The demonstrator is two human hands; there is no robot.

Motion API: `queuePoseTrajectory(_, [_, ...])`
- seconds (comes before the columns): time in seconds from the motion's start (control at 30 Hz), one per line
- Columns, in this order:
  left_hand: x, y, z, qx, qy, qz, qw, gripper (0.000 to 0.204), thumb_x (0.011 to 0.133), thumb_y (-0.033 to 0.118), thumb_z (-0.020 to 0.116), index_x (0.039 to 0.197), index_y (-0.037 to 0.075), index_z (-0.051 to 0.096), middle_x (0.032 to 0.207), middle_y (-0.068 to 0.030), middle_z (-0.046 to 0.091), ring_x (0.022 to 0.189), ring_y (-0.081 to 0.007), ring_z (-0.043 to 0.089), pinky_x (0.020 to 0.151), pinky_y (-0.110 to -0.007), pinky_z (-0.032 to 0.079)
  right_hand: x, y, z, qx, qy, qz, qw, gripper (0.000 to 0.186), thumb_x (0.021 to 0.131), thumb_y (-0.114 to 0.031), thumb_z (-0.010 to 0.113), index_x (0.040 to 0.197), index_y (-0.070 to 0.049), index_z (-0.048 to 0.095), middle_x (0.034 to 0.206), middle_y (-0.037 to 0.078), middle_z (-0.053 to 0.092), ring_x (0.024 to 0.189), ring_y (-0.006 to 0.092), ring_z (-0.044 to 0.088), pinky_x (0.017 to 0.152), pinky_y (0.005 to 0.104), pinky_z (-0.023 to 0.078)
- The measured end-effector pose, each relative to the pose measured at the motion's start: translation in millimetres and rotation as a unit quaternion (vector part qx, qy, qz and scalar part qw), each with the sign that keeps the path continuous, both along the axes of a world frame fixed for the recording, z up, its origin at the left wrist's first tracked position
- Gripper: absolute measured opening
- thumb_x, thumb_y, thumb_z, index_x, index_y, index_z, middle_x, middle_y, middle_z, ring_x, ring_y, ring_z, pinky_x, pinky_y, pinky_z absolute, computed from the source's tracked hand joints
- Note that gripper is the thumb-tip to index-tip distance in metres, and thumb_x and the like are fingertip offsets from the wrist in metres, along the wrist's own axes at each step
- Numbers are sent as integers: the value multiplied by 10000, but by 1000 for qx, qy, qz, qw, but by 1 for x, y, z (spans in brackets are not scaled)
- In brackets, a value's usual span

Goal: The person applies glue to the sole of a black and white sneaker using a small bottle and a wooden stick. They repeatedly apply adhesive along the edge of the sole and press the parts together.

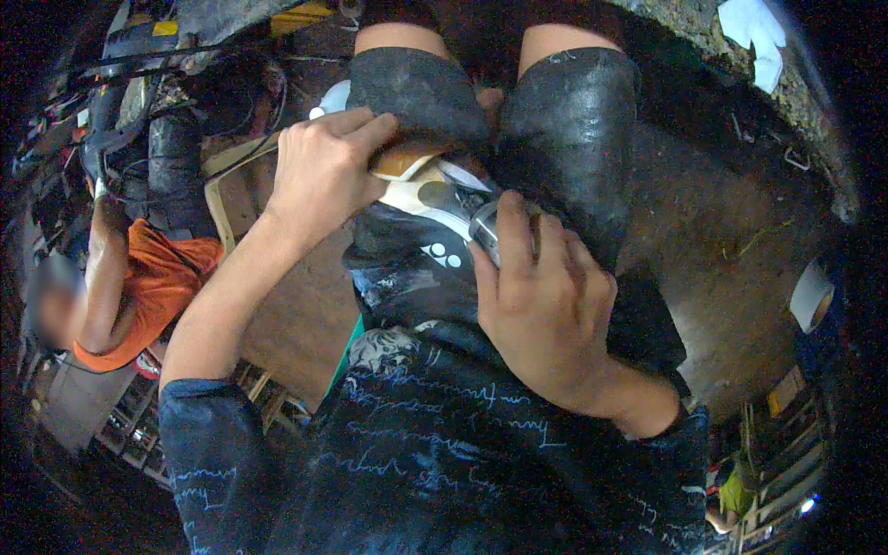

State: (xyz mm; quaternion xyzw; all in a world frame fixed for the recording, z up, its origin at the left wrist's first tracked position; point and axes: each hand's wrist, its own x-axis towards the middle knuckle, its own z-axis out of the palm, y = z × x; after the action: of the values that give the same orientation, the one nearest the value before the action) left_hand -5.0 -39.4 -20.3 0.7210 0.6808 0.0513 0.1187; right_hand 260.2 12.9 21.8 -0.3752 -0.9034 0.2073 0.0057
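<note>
A shoe-like piece (407, 193), pale cream with a white edge and a brown part (413, 162), lies tilted across my lap. At its left end my left hand (328, 162) is closed on it, thumb near the brown part. My right hand (546, 287) is closed round a grey, shiny, rounded piece (486, 227) at the other end, with fingers on top and the thumb beneath. Whether that grey piece is part of the shoe or a separate tool, I cannot tell. My fingers hide much of it.
My knees in dark shorts (573, 120) stand ahead. On the left, a person in an orange shirt (162, 287) is beside cables and a dark cylinder (174, 171). A rough ledge (684, 51) with a white cloth-like item (754, 37) runs along the far right. Dirt floor (731, 287) lies right.
</note>
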Motion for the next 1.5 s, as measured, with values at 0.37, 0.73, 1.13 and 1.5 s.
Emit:
queuePoseTrajectory(0.37, [10, -51, 35, -38, -91, 83, 992, 474, 708, -16, 754, 1178, 44, 753, 998, -127, 700, 952, -349, 698, 844, -463, 611, 32, 51, -14, -244, 205, -75, 945, 489, 808, -143, 956, 1239, -11, 768, 1137, 210, 813, 992, 340, 820, 891, 405, 626])
queuePoseTrajectory(0.73, [9, -97, 74, -123, -280, 44, 951, 512, 845, -33, 713, 1353, 26, 705, 1489, -170, 670, 1428, -394, 612, 1226, -573, 485, 12, 26, -41, -95, 252, 62, 961, 528, 817, -239, 935, 1267, -37, 745, 1060, 170, 794, 915, 355, 789, 820, 425, 635])
queuePoseTrajectory(1.13, [-64, -142, -40, 180, -451, 437, 757, 426, 1102, 219, 650, 1463, -6, 630, 1394, -180, 733, 1256, -278, 723, 1092, -428, 555, 15, 37, -68, -139, 250, -6, 958, 520, 832, -186, 957, 1281, -19, 757, 1177, 193, 815, 1052, 321, 813, 928, 404, 627])
queuePoseTrajectory(1.5, [-17, -105, -207, 104, -541, 321, 771, 788, 893, 153, 856, 1586, 47, 495, 1515, -173, 574, 1409, -313, 588, 1220, -463, 437, 17, 35, -72, -180, 248, -49, 951, 494, 865, -120, 923, 1313, -24, 738, 1063, 140, 813, 926, 222, 778, 876, 360, 613])
